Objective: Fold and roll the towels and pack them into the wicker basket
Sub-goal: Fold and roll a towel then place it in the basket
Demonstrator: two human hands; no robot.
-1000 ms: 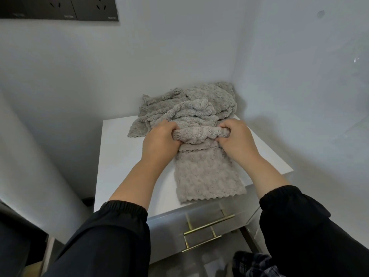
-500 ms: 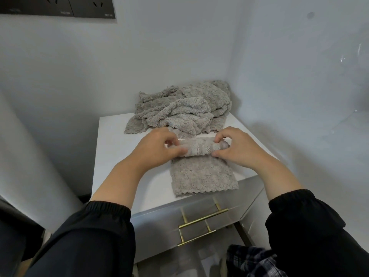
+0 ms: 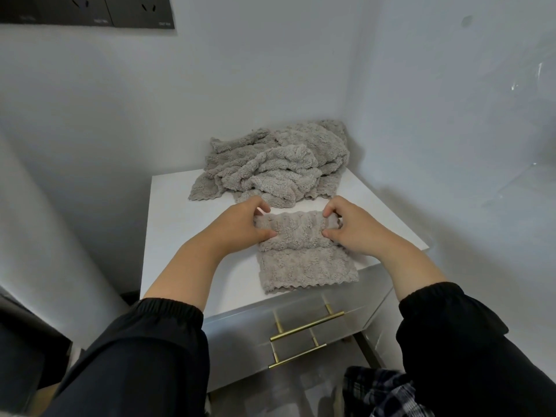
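Note:
A grey fluffy towel (image 3: 304, 260), folded into a narrow strip, lies on the white cabinet top (image 3: 174, 224), its scalloped near end at the front edge. The far end is rolled up into a thick roll. My left hand (image 3: 243, 222) pinches the roll's left end and my right hand (image 3: 352, 227) pinches its right end, thumbs on the near side. A heap of several crumpled grey towels (image 3: 276, 167) sits behind, in the corner. No wicker basket is in view.
The cabinet stands in a corner, with white walls behind and to the right. Below the top is a glossy drawer front with two brass handles (image 3: 304, 326). Dark socket panels (image 3: 90, 10) hang on the wall at upper left. Plaid cloth (image 3: 385, 392) shows at the bottom.
The roll has travelled toward me along the strip and grown thicker, leaving less flat towel in front. Both hands came with it, away from the heap.

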